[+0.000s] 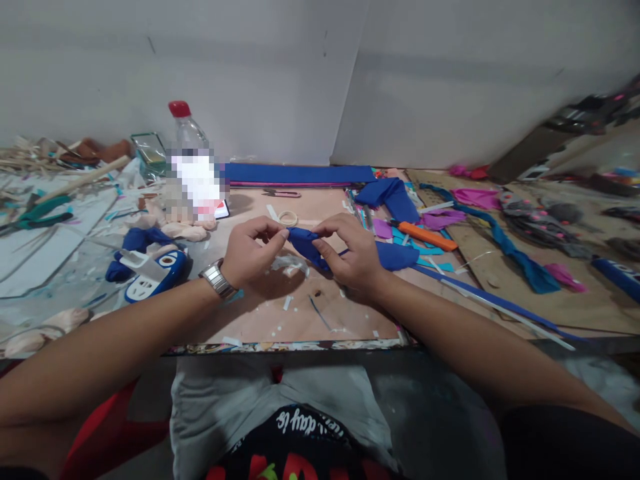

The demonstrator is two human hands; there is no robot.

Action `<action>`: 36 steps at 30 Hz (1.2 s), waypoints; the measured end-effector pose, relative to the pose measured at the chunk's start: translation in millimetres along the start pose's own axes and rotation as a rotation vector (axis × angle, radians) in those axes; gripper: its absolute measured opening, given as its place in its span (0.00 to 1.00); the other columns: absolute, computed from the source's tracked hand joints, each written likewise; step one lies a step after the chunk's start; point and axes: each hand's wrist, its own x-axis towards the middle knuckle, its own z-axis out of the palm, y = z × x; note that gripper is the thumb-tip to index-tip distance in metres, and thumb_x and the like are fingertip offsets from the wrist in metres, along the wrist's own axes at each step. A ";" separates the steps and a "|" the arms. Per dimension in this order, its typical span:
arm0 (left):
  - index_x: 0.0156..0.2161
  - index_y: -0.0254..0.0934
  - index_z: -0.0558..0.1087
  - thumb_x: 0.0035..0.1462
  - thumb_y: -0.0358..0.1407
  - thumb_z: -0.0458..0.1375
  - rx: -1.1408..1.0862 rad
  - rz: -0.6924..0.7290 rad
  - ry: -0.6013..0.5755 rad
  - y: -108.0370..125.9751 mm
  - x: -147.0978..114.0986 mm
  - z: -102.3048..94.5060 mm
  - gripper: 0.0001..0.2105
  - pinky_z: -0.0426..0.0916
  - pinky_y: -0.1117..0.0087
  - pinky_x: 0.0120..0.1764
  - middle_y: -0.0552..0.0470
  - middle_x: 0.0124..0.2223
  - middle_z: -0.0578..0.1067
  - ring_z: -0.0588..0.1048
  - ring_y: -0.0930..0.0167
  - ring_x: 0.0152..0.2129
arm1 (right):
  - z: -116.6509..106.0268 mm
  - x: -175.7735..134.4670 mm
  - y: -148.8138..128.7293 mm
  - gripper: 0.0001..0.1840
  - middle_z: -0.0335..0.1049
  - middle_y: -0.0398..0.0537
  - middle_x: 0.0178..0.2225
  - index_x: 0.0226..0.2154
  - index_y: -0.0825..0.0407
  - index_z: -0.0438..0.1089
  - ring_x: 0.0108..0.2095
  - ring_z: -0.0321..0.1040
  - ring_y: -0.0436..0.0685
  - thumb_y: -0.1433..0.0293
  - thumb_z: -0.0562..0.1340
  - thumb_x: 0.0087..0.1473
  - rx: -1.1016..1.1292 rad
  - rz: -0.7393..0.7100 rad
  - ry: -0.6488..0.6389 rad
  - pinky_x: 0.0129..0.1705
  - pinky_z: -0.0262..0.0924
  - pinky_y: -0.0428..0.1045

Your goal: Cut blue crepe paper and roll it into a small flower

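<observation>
A small piece of blue fabric [306,247], folded or bunched, is held up between my two hands over the table. My left hand [255,252] pinches its left end between thumb and index finger; a metal watch is on that wrist. On the other side, my right hand [347,252] grips the fabric's right end with thumb and fingertips. Just behind the fingers lies a cream-coloured ring [288,219], perhaps a roll of tape. A crumpled clear plastic scrap [291,267] rests beneath the hands. More blue fabric [397,256] lies beside my right wrist.
Left are a blue-and-white device [157,273], green-handled pliers [45,212], a lit phone [197,187] and a red-capped bottle [187,127]. Thread snips [281,193] lie behind my hands. An orange cutter [427,236] and coloured fabric strips [520,247] are at right. A wall stands behind.
</observation>
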 end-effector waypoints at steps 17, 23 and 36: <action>0.28 0.36 0.78 0.55 0.36 0.61 -0.010 -0.049 0.016 -3.0 3.2 -0.2 0.07 0.65 0.71 0.29 0.53 0.25 0.76 0.71 0.72 0.24 | 0.5 -1.4 0.7 0.06 0.77 0.48 0.37 0.42 0.47 0.73 0.41 0.72 0.61 0.64 0.63 0.66 -0.049 -0.019 -0.042 0.47 0.62 0.59; 0.29 0.36 0.79 0.55 0.39 0.62 -0.011 -0.101 -0.005 -3.4 2.9 1.0 0.09 0.65 0.70 0.28 0.52 0.25 0.77 0.71 0.71 0.23 | 1.0 -1.8 1.0 0.05 0.78 0.49 0.39 0.41 0.47 0.73 0.42 0.73 0.61 0.64 0.64 0.66 -0.071 -0.039 -0.090 0.48 0.62 0.59; 0.26 0.35 0.76 0.48 0.33 0.59 0.006 -0.114 -0.006 -0.4 3.0 0.8 0.05 0.63 0.73 0.26 0.54 0.24 0.75 0.70 0.73 0.22 | -0.4 -1.7 -1.7 0.04 0.80 0.48 0.40 0.41 0.48 0.73 0.43 0.74 0.60 0.66 0.64 0.65 -0.080 -0.064 -0.147 0.50 0.60 0.58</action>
